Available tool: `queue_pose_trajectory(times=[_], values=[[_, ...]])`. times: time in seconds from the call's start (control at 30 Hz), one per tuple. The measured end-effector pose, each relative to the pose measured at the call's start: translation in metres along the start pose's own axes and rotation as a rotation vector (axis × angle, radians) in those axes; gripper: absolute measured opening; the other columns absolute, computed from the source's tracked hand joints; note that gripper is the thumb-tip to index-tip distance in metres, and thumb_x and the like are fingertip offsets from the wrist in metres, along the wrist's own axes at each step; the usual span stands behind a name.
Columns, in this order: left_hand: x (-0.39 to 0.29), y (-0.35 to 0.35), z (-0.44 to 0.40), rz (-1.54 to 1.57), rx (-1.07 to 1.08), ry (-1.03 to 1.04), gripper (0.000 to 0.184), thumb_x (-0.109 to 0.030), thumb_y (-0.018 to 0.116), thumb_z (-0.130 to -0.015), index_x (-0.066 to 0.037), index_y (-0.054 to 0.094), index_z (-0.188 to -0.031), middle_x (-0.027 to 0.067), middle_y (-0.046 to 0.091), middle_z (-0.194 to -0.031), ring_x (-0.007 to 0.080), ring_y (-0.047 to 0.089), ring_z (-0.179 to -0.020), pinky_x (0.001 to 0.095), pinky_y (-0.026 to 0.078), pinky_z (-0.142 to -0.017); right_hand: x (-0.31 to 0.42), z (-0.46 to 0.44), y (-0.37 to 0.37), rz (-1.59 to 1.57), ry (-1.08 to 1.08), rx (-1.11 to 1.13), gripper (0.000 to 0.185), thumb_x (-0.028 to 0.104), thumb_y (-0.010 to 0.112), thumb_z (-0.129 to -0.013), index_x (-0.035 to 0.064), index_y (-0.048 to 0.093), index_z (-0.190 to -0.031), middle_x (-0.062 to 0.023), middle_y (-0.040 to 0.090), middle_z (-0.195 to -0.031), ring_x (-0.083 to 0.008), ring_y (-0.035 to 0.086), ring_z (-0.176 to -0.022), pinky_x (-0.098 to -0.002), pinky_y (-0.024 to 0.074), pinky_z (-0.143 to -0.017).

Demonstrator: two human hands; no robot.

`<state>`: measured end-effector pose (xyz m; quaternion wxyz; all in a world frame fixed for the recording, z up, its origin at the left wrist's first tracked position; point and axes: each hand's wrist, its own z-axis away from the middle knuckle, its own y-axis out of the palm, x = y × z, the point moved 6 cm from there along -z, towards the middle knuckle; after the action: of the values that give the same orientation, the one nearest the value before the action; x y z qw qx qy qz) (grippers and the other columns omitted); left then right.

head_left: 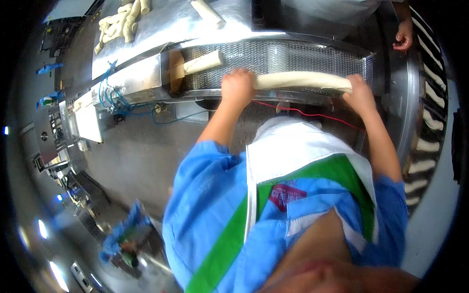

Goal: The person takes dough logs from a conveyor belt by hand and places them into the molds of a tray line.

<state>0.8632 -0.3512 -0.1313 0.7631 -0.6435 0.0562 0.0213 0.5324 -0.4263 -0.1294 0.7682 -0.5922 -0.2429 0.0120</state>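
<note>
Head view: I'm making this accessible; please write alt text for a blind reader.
A person's left hand and right hand hold opposite ends of a long, pale, dough-like roll over a textured metal channel. A shorter roll lies in it, at left; more pieces lie on a metal table beyond.

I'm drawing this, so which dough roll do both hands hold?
The long, bent dough roll, between the left hand and right hand; the others, like the shorter roll on the metal mesh, aren't held.
</note>
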Motion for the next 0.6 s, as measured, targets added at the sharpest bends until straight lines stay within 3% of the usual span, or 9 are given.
queue_pose_trajectory(times=[0.07,0.13,0.2,0.27,0.33,0.43,0.5,0.53,0.6], values=[[0.017,-0.002,0.008,-0.132,-0.032,-0.047,0.028,-0.026,0.076,-0.066,-0.015,0.067,-0.089,0.0055,0.061,-0.089,0.0245,0.061,-0.089,0.0399,0.05,-0.072,0.02,-0.004,-0.002,-0.047,-0.07,0.004,0.041,0.007,0.067,-0.066,0.0029,0.057,-0.105,-0.0155,0.056,-0.103,-0.0355,0.057,-0.095,-0.0417,0.0477,-0.085],[0.04,-0.012,0.018,-0.143,-0.102,-0.093,0.016,-0.016,0.071,-0.064,-0.013,0.067,-0.079,0.006,0.06,-0.083,0.0257,0.061,-0.081,0.0397,0.048,-0.076,0.047,-0.01,0.001,-0.103,-0.182,0.024,0.041,0.008,0.067,-0.066,0.0022,0.057,-0.105,-0.0158,0.056,-0.104,-0.0336,0.056,-0.098,-0.0405,0.0472,-0.086],[0.073,-0.012,0.033,-0.141,-0.097,-0.157,0.012,-0.012,0.065,-0.066,-0.015,0.066,-0.078,0.0041,0.061,-0.086,0.0235,0.058,-0.09,0.0421,0.044,-0.08,0.08,-0.018,0.007,-0.122,-0.225,0.101,0.039,0.007,0.064,-0.066,0.0013,0.057,-0.104,-0.015,0.056,-0.104,-0.0346,0.056,-0.098,-0.0395,0.047,-0.086],[0.099,-0.018,0.051,-0.177,-0.193,-0.185,0.014,-0.011,0.067,-0.065,-0.015,0.067,-0.079,0.0031,0.06,-0.087,0.0235,0.057,-0.092,0.0434,0.042,-0.084,0.107,-0.025,0.02,-0.135,-0.317,0.103,0.038,0.008,0.064,-0.066,0.0018,0.058,-0.103,-0.014,0.055,-0.104,-0.0336,0.056,-0.098,-0.0396,0.0473,-0.086],[0.118,-0.024,0.065,-0.216,-0.14,-0.245,0.018,-0.011,0.069,-0.064,-0.015,0.067,-0.081,0.0026,0.061,-0.089,0.0243,0.057,-0.091,0.0441,0.042,-0.084,0.131,-0.038,0.032,-0.147,-0.342,0.201,0.037,0.008,0.064,-0.065,0.0027,0.059,-0.101,-0.013,0.056,-0.105,-0.0319,0.055,-0.1,-0.0389,0.0474,-0.085],[0.137,-0.03,0.084,-0.193,-0.243,-0.248,0.018,-0.012,0.069,-0.064,-0.015,0.069,-0.081,0.0011,0.062,-0.091,0.0244,0.057,-0.091,0.0438,0.042,-0.085,0.16,-0.053,0.049,-0.085,-0.445,0.266,0.036,0.009,0.066,-0.064,0.0038,0.06,-0.099,-0.0121,0.056,-0.111,-0.0301,0.052,-0.108,-0.0394,0.0457,-0.089],[0.144,-0.035,0.093,-0.188,-0.268,-0.28,0.018,-0.012,0.069,-0.064,-0.015,0.07,-0.082,-0.0001,0.062,-0.094,0.0243,0.057,-0.092,0.043,0.042,-0.086,0.176,-0.062,0.049,-0.036,-0.602,0.161,0.043,0.012,0.069,-0.063,0.004,0.061,-0.104,-0.0136,0.051,-0.126,-0.031,0.044,-0.122,-0.0429,0.0396,-0.101],[0.147,-0.034,0.096,-0.185,-0.268,-0.283,0.018,-0.012,0.069,-0.064,-0.015,0.07,-0.082,-0.0001,0.062,-0.094,0.0243,0.057,-0.092,0.043,0.042,-0.086,0.178,-0.068,0.054,-0.033,-0.604,0.164,0.043,0.012,0.069,-0.063,0.004,0.061,-0.104,-0.0136,0.051,-0.126,-0.031,0.044,-0.122,-0.0429,0.0396,-0.101],[0.152,-0.034,0.103,-0.21,-0.31,-0.31,0.018,-0.011,0.069,-0.064,-0.015,0.071,-0.081,0.0,0.063,-0.099,0.0239,0.056,-0.097,0.0424,0.042,-0.086,0.185,-0.077,0.059,0.019,-0.657,0.095,0.036,0.011,0.069,-0.061,0.0053,0.063,-0.096,-0.0129,0.045,-0.136,-0.0315,0.037,-0.13,-0.0446,0.0323,-0.107]])
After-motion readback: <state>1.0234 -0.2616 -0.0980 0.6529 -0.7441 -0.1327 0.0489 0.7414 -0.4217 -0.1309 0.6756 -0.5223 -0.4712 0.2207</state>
